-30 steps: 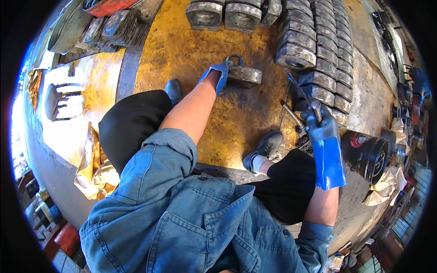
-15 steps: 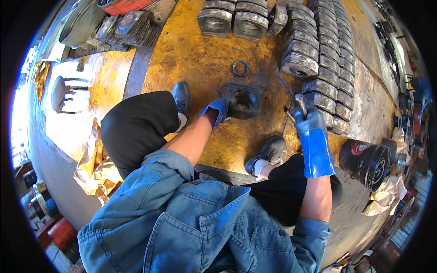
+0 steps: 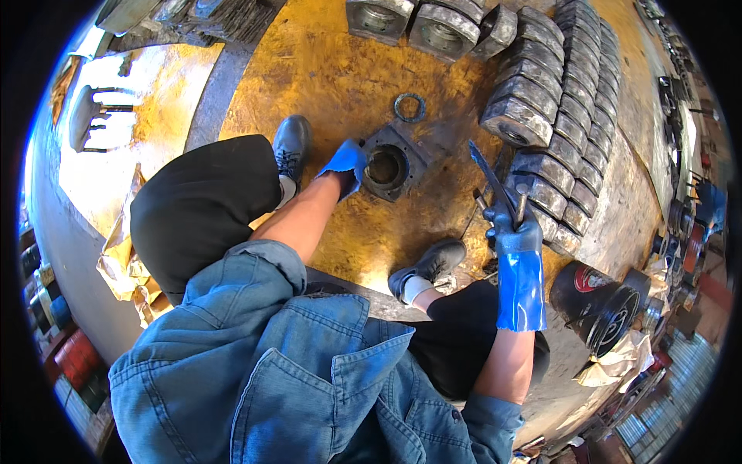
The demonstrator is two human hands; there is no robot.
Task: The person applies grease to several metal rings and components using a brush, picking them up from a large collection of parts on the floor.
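Note:
A dark square metal block with a round bore (image 3: 401,182) lies on the stained yellow floor. My left hand (image 3: 345,164), in a blue glove, is closed on its left corner; some fingers are hidden there. To the right, my right hand (image 3: 516,236), in a long blue glove, is raised and closed around tools. A long flat dark tool with a bluish tip, like a file (image 3: 483,164), points up and left out of it. A short metal rod (image 3: 522,199) also sticks up from the fist; whether it belongs to a hammer I cannot tell. Just beyond the block lies a metal ring (image 3: 410,107).
Rows of similar metal blocks (image 3: 533,85) stand at the far right, with more (image 3: 444,31) at the far middle. A black bucket (image 3: 587,298) leans at the right. A small stool (image 3: 83,118) stands far left. My shoes (image 3: 291,147) flank the work spot.
The metal block has turned and shifted left with my left hand. The long flat tool, earlier on the floor, is now in my right hand. The view has shifted slightly.

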